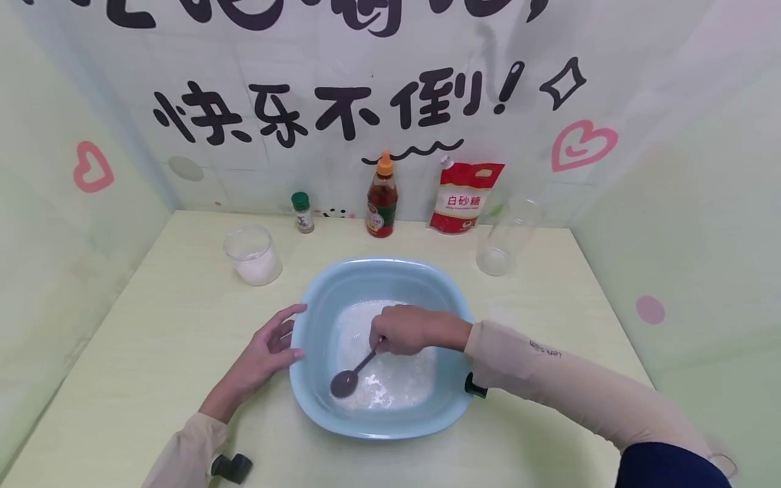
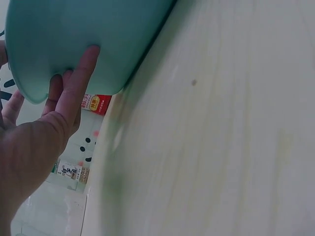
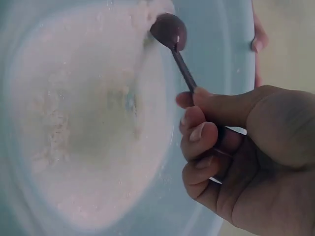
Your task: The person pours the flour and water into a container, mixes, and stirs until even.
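A light blue plastic basin (image 1: 384, 428) stands on the table, with a shallow layer of white, cloudy liquid (image 1: 396, 383) covering its bottom. My left hand (image 1: 268, 349) holds the basin by its left side. Its thumb and index finger are at the rim, and other fingers (image 2: 81, 78) touch the outer wall below. Over the liquid, my right hand (image 1: 403, 329) grips the thin handle of a dark spoon (image 3: 169, 30) between thumb and curled fingers. The spoon's bowl points toward the basin's near left, close over the liquid's edge.
Behind the basin stand a glass of white powder (image 1: 256, 261), a green-capped seasoning jar (image 1: 303, 213), a sauce bottle (image 1: 382, 203), a red sugar pouch (image 1: 466, 200) and a tall clear glass (image 1: 495, 257). A printed wall (image 1: 305, 176) closes off the table's back.
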`<state>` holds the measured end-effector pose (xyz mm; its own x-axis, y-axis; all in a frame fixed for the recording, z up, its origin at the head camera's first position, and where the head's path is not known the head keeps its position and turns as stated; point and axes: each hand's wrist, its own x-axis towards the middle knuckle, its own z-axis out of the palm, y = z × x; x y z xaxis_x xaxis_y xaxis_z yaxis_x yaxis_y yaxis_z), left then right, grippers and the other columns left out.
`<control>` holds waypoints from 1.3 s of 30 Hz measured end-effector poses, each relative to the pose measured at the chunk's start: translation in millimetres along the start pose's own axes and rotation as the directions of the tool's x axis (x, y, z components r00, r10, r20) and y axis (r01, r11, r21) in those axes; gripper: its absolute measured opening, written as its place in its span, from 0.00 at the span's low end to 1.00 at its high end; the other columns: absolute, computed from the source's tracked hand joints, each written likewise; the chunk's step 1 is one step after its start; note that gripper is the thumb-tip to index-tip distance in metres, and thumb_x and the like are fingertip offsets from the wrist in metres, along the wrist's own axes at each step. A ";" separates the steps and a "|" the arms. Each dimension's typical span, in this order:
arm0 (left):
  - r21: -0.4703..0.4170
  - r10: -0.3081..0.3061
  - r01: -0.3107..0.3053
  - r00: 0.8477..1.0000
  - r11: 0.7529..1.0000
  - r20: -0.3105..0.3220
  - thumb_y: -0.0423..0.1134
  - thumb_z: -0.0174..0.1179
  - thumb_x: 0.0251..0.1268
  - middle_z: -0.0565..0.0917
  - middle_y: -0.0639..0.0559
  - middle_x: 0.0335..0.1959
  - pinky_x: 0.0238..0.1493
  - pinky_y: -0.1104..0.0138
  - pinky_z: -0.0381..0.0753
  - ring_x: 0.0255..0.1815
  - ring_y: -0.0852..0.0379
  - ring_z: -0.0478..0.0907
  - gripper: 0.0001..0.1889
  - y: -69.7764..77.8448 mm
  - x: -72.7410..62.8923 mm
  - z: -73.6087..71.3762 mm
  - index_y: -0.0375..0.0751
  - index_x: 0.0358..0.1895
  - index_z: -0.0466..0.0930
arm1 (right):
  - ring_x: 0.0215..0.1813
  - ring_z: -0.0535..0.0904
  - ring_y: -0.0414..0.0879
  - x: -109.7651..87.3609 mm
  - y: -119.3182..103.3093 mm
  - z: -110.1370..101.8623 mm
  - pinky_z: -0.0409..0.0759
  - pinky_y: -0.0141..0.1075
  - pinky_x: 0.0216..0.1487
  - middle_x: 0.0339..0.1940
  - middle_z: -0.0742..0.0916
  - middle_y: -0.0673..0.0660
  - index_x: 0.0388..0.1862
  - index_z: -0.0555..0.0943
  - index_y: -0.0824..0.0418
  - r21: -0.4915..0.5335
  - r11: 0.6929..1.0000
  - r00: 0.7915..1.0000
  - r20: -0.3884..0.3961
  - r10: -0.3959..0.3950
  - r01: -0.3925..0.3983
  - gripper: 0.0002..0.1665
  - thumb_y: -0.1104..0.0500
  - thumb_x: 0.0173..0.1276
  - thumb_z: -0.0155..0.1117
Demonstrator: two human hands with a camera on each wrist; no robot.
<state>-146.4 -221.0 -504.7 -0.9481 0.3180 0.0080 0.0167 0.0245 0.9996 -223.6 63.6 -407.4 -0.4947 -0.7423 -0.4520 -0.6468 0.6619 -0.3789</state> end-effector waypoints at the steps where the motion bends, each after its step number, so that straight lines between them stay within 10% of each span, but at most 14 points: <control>1: -0.002 0.001 -0.001 1.000 1.000 0.001 0.27 0.62 0.64 0.75 0.41 0.60 0.52 0.66 0.84 0.56 0.66 0.81 0.37 0.3 0.3 0.3 0.41 0.76 0.58 | 0.36 0.78 0.39 -3.5 0.0 0.0 0.77 0.29 0.40 0.37 0.88 0.43 0.47 0.90 0.48 -0.001 1.000 1.000 0.020 0.010 -0.010 0.11 0.59 0.69 0.67; 12: -0.009 0.007 -0.007 1.000 1.000 0.008 0.26 0.62 0.64 0.76 0.44 0.59 0.50 0.65 0.85 0.56 0.65 0.81 0.38 0.8 0.9 -0.5 0.41 0.76 0.57 | 0.38 0.78 0.44 -29.3 39.7 -33.4 0.79 0.35 0.44 0.35 0.87 0.49 0.41 0.88 0.53 -0.069 0.984 0.986 -0.033 0.164 -0.165 0.08 0.61 0.70 0.64; 21: -0.018 0.019 -0.019 1.000 1.000 0.011 0.26 0.62 0.63 0.77 0.50 0.57 0.50 0.65 0.85 0.56 0.65 0.81 0.38 0.5 0.9 -0.4 0.41 0.76 0.58 | 0.36 0.78 0.44 -2.5 28.8 -28.4 0.78 0.34 0.41 0.37 0.89 0.50 0.46 0.89 0.54 -0.099 0.989 0.979 -0.185 0.088 -0.107 0.09 0.60 0.70 0.65; 31: -0.013 0.006 -0.006 1.000 1.000 0.012 0.26 0.62 0.64 0.75 0.46 0.59 0.50 0.64 0.85 0.56 0.65 0.81 0.38 -1.4 1.6 -0.2 0.43 0.76 0.58 | 0.34 0.77 0.40 -12.3 -3.5 -4.6 0.77 0.30 0.38 0.34 0.88 0.45 0.45 0.90 0.49 -0.037 0.999 1.000 0.009 0.001 -0.001 0.10 0.60 0.69 0.66; 39: -0.002 0.005 -0.005 1.000 1.000 0.003 0.26 0.62 0.63 0.76 0.46 0.59 0.51 0.66 0.84 0.56 0.65 0.81 0.38 -1.3 2.3 -0.6 0.41 0.76 0.57 | 0.35 0.75 0.43 -45.4 11.9 -18.9 0.76 0.34 0.39 0.29 0.84 0.47 0.36 0.89 0.52 -0.062 0.992 0.992 0.049 0.112 -0.109 0.08 0.63 0.68 0.66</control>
<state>-148.7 -221.0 -505.9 -0.9469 0.3213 0.0127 0.0204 0.0206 0.9996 -219.8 103.2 -376.1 -0.5351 -0.6572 -0.5307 -0.6235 0.7312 -0.2767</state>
